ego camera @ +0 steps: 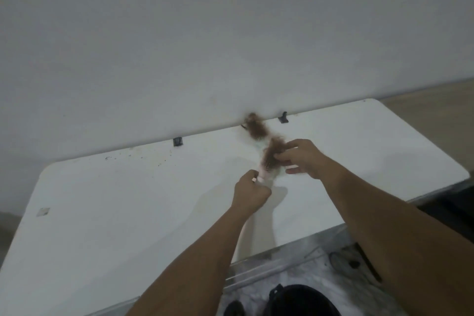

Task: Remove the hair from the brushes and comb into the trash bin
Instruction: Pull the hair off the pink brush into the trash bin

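Note:
My left hand [250, 191] grips the pale handle of a brush [266, 173] held above the white table [128, 200]. The brush head is matted with brown hair [273, 151]. My right hand [301, 159] pinches that hair at the brush head with thumb and fingers. Beyond it, a second clump of brown hair [256, 126] lies at the table's far edge, on something I cannot make out through the blur. The dark rim of a bin [302, 299] shows on the floor below the table's near edge.
The table stands against a plain white wall [205, 33]. Two small black clips [177, 141] [283, 117] sit on its far edge. Dark crumbs [133, 155] speckle the back left. A small patch [42, 211] marks the left side. Cables [346, 264] lie on the marbled floor.

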`<state>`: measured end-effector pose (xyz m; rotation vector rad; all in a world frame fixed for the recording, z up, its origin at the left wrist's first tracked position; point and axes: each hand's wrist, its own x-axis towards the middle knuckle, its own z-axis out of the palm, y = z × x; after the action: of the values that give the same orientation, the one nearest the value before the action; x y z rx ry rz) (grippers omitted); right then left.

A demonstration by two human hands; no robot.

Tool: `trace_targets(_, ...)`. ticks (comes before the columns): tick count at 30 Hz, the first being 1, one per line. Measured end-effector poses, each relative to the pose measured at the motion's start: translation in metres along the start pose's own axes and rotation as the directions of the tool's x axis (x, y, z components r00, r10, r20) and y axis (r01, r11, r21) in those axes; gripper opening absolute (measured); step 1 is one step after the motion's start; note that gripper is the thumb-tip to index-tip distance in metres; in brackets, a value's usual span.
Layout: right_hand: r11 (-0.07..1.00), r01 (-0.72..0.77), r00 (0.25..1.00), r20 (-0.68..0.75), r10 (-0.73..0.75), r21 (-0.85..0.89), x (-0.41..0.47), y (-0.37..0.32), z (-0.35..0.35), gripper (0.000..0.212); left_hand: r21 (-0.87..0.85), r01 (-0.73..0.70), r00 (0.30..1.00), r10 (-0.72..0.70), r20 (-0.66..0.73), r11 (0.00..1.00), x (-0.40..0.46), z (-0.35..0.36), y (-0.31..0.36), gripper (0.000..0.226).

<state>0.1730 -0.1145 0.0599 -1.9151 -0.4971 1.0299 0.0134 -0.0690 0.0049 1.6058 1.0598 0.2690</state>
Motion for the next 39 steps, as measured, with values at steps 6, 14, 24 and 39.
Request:
trace_targets(6,0.988,-0.031,0.999,-0.034,0.036,0.15,-0.054,0.03,-0.044,0.048,-0.043,-0.009,0.995,0.013,0.097,0.999,-0.047,0.037,0.008,0.012)
trace_targets(14,0.982,-0.038,0.994,-0.092,0.056,0.183,-0.119,0.087,-0.089,0.051,-0.014,-0.05,0.973,0.052,0.227,0.999,-0.103,0.089,0.006,0.015)
trace_targets(24,0.951,-0.063,0.984,-0.139,0.109,0.303,-0.164,0.169,-0.132,0.047,0.068,-0.134,0.937,0.104,0.332,0.989,-0.128,0.153,-0.015,0.017)
trace_targets(39,0.767,-0.22,0.805,-0.331,0.491,0.603,-0.163,0.29,-0.118,0.023,0.324,-0.146,0.84,-0.055,0.539,0.935,-0.086,0.221,-0.091,0.011)
